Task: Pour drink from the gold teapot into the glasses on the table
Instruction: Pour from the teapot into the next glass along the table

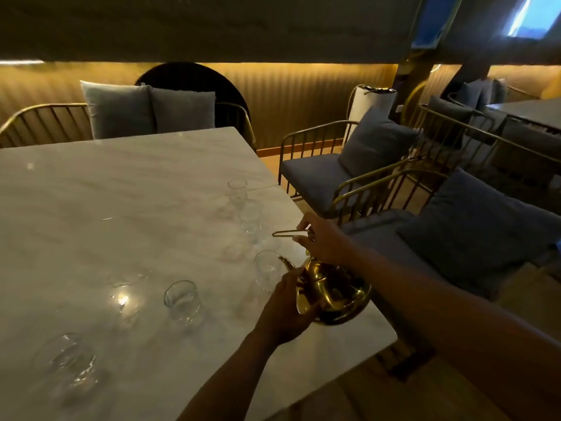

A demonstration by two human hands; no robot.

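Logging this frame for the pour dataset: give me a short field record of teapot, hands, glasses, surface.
teapot: shiny gold metal teapot, tilted, spout toward nearest glass
right hand: grips thin handle above pot
left hand: supports pot body
target: clear glass tumbler at spout
other glasses: four visible, contents unclear
surface: pale marble table

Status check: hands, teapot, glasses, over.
Right hand grips handle; left hand steadies gold teapot. Spout at nearest glass, no stream visible. Path clear.

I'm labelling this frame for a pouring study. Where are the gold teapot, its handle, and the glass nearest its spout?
gold teapot [334, 294]: head view, on its shiny belly.
handle [283, 233]: head view, on the thin loop's left end.
glass [267, 270]: head view, on its clear wall.
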